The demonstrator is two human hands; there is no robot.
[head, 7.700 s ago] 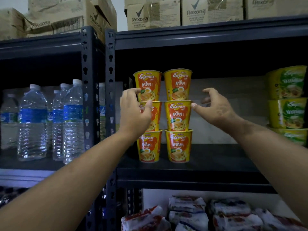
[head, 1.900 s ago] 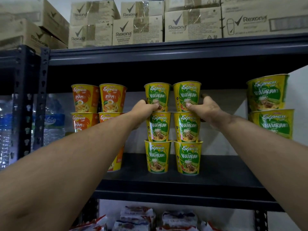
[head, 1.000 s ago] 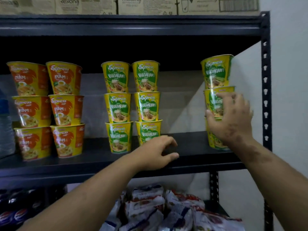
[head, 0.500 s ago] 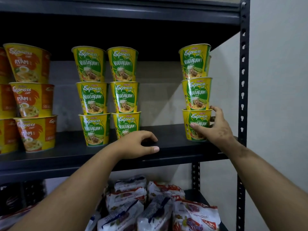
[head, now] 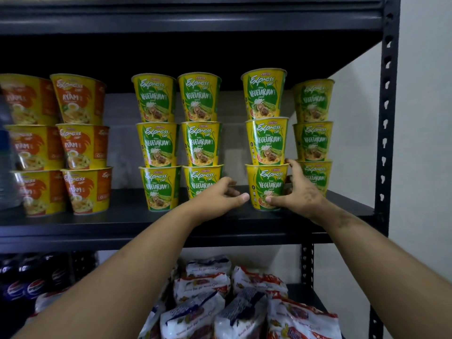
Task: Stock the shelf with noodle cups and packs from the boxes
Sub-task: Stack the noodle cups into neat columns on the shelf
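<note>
The bottom Vegetarian cup (head: 267,185) of the third green stack stands on the middle shelf (head: 127,217), carrying two more cups above it, and it is the item I have in hand. My right hand (head: 297,192) wraps its right side, thumb on the lower front and fingers curled round the back, so that hand grips the cup. My left hand (head: 220,196) sits just to the cup's left with its fingers loosely curled; the thumb tip is close to the cup wall, but I cannot tell whether it touches, and it holds nothing. A fourth green stack (head: 313,138) stands just beside and further back, near the right upright (head: 386,118). To the left are two more Vegetarian stacks (head: 178,140), each three high, and beyond them the orange Ayam stacks (head: 61,143), also three high. I judge the cup stocking on this level largely complete: the rows are built and faced forward, and what I am doing looks like squaring the third stack into line, not adding stock. Below, the noodle packs (head: 232,302) lie in a loose heap on the lower shelf; these seem placed but untidy. No boxes show here, so I cannot tell what stock is left. Dark bottles (head: 29,282) sit at lower left.
</note>
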